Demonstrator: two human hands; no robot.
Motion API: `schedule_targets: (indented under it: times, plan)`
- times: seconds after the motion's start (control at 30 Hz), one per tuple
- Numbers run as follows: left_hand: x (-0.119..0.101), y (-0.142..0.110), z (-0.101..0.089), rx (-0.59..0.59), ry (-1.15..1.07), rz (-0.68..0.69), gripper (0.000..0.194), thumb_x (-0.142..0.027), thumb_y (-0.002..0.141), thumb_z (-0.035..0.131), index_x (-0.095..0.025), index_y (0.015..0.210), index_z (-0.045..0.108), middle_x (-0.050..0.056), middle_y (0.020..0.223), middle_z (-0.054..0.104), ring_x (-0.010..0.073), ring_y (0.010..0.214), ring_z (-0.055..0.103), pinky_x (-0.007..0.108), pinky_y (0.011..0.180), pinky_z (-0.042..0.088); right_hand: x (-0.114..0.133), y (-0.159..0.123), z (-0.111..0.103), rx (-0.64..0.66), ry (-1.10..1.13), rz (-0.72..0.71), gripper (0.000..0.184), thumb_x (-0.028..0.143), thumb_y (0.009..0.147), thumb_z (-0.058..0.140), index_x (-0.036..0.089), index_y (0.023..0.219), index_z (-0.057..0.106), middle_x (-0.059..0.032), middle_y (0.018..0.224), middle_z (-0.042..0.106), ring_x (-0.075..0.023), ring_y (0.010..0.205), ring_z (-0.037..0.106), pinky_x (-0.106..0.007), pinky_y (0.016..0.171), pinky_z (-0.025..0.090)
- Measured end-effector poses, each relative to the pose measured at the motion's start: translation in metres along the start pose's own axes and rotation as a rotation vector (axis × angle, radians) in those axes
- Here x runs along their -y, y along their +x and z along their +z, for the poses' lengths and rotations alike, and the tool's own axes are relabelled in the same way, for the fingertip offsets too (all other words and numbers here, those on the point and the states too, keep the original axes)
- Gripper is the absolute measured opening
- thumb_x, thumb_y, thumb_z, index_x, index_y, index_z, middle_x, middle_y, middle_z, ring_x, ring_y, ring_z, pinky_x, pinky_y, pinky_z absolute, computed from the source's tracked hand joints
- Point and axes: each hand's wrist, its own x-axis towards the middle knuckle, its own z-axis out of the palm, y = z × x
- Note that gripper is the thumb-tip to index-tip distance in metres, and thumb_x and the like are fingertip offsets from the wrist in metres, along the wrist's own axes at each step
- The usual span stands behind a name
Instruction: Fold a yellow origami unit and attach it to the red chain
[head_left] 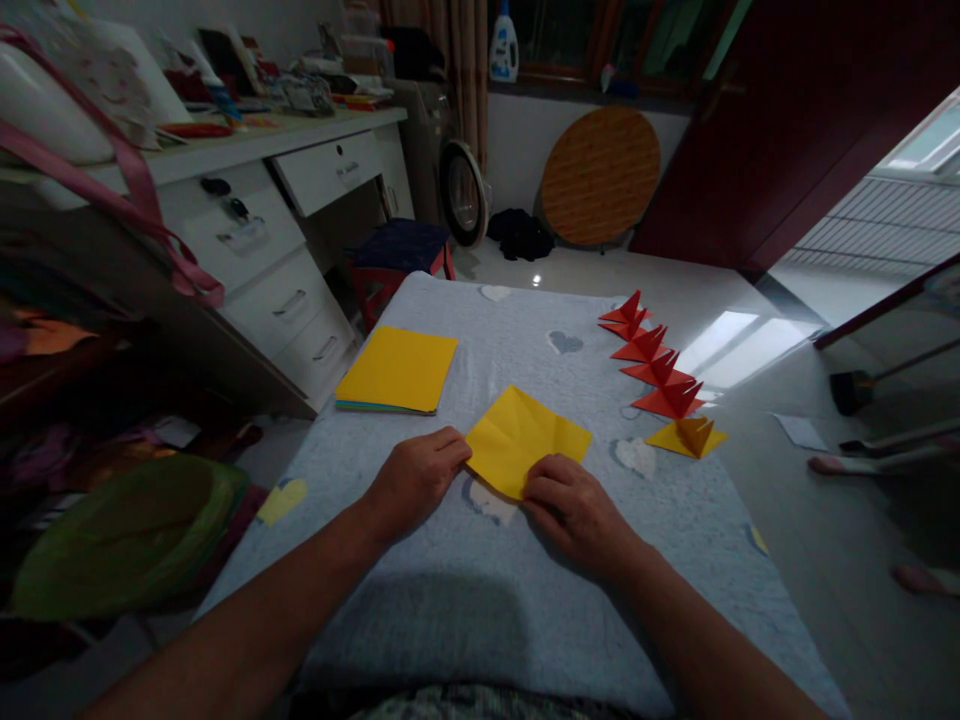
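Observation:
A creased yellow sheet of origami paper lies turned like a diamond on the cloth-covered table. At its left corner, my left hand pinches the edge between thumb and fingers. My right hand grips the near corner, its fingers curled over the paper and hiding part of it. Fold lines cross the middle of the sheet. To the left rests a stack of square paper, yellow on top with blue-green edges below. Several folded red paper pieces and one folded yellow piece form a row at right.
A white desk with drawers stands left, a stool beyond the table's far left corner. A green-lined bin is low at left. Behind are a washing machine with its round door ajar and a round wooden board.

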Motion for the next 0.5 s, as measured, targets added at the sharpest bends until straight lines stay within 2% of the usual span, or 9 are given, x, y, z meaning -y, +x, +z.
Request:
schedule_targets:
  times: [0.1,0.2,0.33,0.4,0.5]
  plan:
    - [0.0018,-0.0002,-0.0009,-0.084,-0.054,0.041,0.013,-0.01,0.092,0.056,-0.018,0.089,0.066,0.006,0.097,0.072,0.0183,0.091,0.069,0.029,0.081,0.054,-0.0003,-0.0002,0.002,-0.037,-0.009,-0.033,0.012,0.019,0.094,0.054,0.018,0.085,0.062,-0.0081,0.092,0.062,-0.0198,0.085,0.055,-0.034,0.078,0.044]
    - [0.0024,-0.0004,-0.0046,-0.229,-0.141,0.07,0.013,-0.009,0.09,0.056,-0.018,0.09,0.066,0.007,0.103,0.073,0.0186,0.098,0.07,0.029,0.086,0.055,0.0003,-0.0016,0.0023,-0.114,-0.031,-0.082,0.006,0.02,0.09,0.057,0.019,0.093,0.062,-0.0102,0.104,0.062,-0.0225,0.094,0.056,-0.038,0.084,0.045]
    - [0.0022,0.0007,-0.0075,-0.401,-0.246,0.053,0.017,-0.004,0.086,0.056,-0.018,0.086,0.065,0.005,0.096,0.074,0.0173,0.097,0.071,0.027,0.086,0.056,0.0025,-0.0045,-0.0003,-0.25,-0.098,-0.151,0.019,0.017,0.086,0.055,0.02,0.105,0.061,-0.0121,0.118,0.059,-0.0262,0.106,0.053,-0.044,0.093,0.042]
    - [0.0032,0.002,-0.0055,-0.418,-0.259,0.047,0.016,-0.004,0.087,0.055,-0.018,0.085,0.064,0.005,0.093,0.073,0.0171,0.097,0.07,0.027,0.086,0.056,0.0031,-0.0051,-0.0009,-0.29,-0.141,-0.166,0.018,0.015,0.087,0.052,0.02,0.101,0.062,-0.0115,0.116,0.059,-0.026,0.105,0.052,-0.044,0.093,0.042]
    - [0.0061,0.0043,0.0013,-0.317,-0.218,0.055,0.014,-0.006,0.088,0.055,-0.018,0.085,0.063,0.006,0.095,0.072,0.0186,0.097,0.069,0.031,0.086,0.056,0.0022,-0.0038,0.001,-0.252,-0.217,-0.114,0.012,0.015,0.087,0.054,0.019,0.092,0.064,-0.0116,0.111,0.061,-0.0263,0.101,0.052,-0.044,0.091,0.041]
